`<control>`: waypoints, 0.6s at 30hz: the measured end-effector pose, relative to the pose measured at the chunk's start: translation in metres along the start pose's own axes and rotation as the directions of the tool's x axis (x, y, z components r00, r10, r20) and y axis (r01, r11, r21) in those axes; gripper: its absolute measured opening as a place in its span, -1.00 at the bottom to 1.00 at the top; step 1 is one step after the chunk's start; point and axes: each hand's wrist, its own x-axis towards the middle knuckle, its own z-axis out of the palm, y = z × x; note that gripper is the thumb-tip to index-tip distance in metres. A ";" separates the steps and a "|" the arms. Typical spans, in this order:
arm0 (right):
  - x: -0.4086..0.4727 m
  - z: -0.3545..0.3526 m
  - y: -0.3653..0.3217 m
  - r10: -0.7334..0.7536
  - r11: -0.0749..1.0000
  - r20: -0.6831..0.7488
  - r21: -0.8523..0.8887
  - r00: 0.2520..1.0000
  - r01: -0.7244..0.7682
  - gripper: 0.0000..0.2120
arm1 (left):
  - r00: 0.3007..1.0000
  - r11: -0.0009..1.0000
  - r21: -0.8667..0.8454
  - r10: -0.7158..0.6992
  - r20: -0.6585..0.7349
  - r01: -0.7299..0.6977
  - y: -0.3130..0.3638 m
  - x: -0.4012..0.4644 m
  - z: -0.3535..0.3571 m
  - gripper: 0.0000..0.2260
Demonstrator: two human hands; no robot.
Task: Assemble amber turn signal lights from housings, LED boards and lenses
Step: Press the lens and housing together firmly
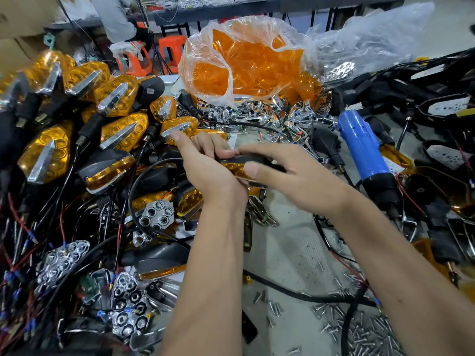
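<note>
While the left hand grips the turn signal, the right hand pinching it should press the lens evenly.

No text, brand or number can be read anywhere in the view. A small pale label sits on a black housing, but its print is too blurred to read.

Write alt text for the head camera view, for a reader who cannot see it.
Two bare hands, the left hand and right hand, together hold a turn signal light with a black housing and amber lens over a cluttered workbench. Finished amber lights pile up at left, a plastic bag of amber lenses sits behind, a blue electric screwdriver lies at right, and loose screws scatter in front.
</note>
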 end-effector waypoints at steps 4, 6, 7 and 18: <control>0.006 0.019 -0.008 0.005 0.983 -0.402 -0.166 0.916 -0.077 -0.65 | 1.000 0.997 -0.076 -0.014 -0.006 0.014 0.007 -0.023 0.014 -0.45; 0.006 0.024 -0.010 -0.025 0.956 -0.554 -0.256 0.832 -0.142 -0.59 | 0.997 0.998 -0.067 -0.008 0.076 0.013 0.004 -0.033 0.019 -0.44; 0.007 0.023 -0.009 -0.023 0.953 -0.613 -0.251 0.789 -0.168 -0.56 | 0.991 0.998 -0.046 -0.024 0.130 0.030 0.004 -0.036 0.023 -0.44; 0.005 0.007 -0.007 0.593 0.710 -0.192 0.584 0.782 -0.395 -0.63 | 0.822 0.999 0.033 0.008 0.569 -0.032 0.002 -0.036 0.027 -0.28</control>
